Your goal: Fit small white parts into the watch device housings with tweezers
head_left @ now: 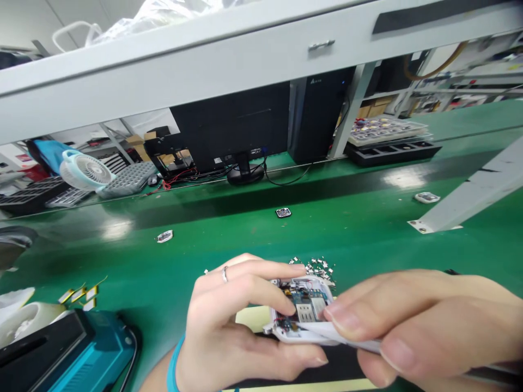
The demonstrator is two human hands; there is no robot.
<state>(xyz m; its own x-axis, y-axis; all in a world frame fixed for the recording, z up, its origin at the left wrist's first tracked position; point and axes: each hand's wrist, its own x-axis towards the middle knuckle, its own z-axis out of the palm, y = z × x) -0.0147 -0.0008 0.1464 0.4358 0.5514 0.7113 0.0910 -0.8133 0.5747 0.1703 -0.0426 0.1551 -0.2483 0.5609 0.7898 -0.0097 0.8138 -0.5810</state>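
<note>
My left hand (241, 321) is closed around a small white device housing (281, 333), its fingers on the near and far rims. Inside the open housing lies a circuit board (312, 296) with a silver metal shield. My right hand (412, 321) pinches white, pointed tweezers (363, 344), whose tip reaches into the lower left part of the housing, close to my left fingertip. Whether the tip grips anything is too small to tell. Just beyond the housing, a scatter of tiny white-and-dark parts (318, 268) lies on the green bench (229, 234).
Several similar small units lie apart, including a dark one (283, 212) and a white one (165, 236). Yellow-edged battery packs (78, 294) and a teal-and-black machine (81, 359) are at left. A monitor (237, 125) stands behind; a slanted metal post (478, 190) rises at right.
</note>
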